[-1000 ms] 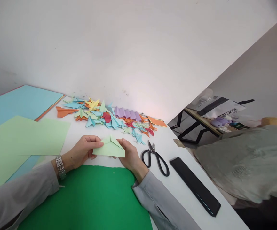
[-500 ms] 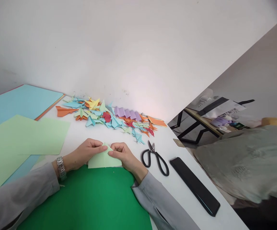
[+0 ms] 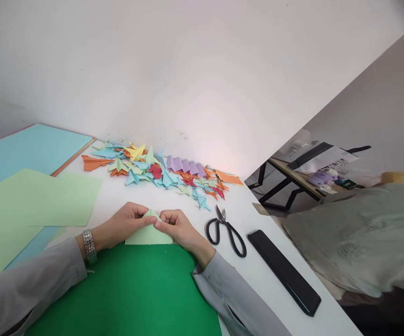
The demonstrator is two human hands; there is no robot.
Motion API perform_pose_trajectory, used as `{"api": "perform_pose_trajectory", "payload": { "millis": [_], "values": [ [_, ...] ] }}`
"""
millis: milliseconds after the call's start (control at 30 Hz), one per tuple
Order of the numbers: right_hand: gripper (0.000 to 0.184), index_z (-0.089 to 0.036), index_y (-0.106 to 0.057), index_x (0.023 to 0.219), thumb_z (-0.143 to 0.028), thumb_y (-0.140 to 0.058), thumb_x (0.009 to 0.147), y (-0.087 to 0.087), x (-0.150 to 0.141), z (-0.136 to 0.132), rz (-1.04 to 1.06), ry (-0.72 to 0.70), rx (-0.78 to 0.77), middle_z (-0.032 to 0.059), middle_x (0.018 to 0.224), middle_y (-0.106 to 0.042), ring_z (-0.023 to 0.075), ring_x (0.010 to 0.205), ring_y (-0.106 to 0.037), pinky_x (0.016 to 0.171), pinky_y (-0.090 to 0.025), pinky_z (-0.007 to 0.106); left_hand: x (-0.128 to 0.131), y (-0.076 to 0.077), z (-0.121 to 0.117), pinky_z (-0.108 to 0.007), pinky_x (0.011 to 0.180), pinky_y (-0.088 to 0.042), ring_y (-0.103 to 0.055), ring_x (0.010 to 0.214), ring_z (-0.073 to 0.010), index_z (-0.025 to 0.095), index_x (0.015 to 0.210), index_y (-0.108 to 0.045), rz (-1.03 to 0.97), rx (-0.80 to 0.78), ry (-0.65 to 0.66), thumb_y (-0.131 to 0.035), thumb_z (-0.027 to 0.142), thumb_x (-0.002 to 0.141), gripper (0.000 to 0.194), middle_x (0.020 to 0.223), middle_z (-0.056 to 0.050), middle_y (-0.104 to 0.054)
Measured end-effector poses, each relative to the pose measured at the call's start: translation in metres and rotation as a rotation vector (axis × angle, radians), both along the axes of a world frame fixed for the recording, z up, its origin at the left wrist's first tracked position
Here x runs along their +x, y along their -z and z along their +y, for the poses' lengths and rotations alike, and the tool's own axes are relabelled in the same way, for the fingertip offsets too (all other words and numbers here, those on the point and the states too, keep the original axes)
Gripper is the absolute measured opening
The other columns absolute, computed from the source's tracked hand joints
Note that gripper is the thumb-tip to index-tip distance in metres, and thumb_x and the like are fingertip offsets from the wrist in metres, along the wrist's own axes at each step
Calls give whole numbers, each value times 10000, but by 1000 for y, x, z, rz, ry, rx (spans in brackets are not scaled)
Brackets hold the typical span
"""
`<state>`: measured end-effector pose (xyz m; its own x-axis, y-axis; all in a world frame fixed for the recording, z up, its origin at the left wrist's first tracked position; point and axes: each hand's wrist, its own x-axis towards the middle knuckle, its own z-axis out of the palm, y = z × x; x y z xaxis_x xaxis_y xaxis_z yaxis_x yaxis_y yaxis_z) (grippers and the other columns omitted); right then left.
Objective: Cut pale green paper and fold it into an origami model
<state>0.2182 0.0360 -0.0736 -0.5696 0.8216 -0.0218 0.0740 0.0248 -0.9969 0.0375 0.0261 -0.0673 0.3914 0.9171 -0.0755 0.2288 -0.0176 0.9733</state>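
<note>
A small light green sheet of paper (image 3: 149, 235), folded to a point at its top, is held between my two hands. My left hand (image 3: 127, 224) pinches its upper left side, thumb across the front. On the upper right side, my right hand (image 3: 177, 227) grips it with thumb and bent fingers. The thumbs nearly meet close to the peak, and the fingers behind the paper are hidden. Beneath the paper's lower edge lies a large green sheet (image 3: 128, 289) at the near side of the table.
Black-handled scissors (image 3: 226, 231) and a long black case (image 3: 284, 273) lie to the right. Folded paper pieces (image 3: 146, 170) are heaped along the wall. Light green sheets (image 3: 44, 200) and a blue sheet stack (image 3: 37, 149) sit left. A person (image 3: 359, 238) is beyond the table's right edge.
The folded paper has shifted slightly left in my hands. My right thumb has moved a little left and down, closer to my left thumb.
</note>
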Motion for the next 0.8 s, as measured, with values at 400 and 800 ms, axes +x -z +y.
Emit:
{"api": "perform_pose_trajectory", "payload": {
  "millis": [400, 800],
  "values": [
    [548, -187, -346, 457, -592, -618, 709, 8, -4, 4, 137, 126, -34, -84, 452, -260, 53, 441, -199, 440, -147, 234, 1, -2, -2, -216, 453, -205, -306, 489, -76, 159, 582, -461, -216, -202, -61, -648, 492, 684, 394, 535, 60, -372],
    [466, -179, -397, 556, -541, -627, 737, -6, -2, -2, -52, -123, 37, -82, 525, -259, 62, 494, -204, 469, -147, 238, 4, -7, -3, -235, 504, -223, -277, 547, -102, 164, 552, -461, -54, -33, 20, -541, 471, 753, 376, 548, 52, -339]
  ]
}}
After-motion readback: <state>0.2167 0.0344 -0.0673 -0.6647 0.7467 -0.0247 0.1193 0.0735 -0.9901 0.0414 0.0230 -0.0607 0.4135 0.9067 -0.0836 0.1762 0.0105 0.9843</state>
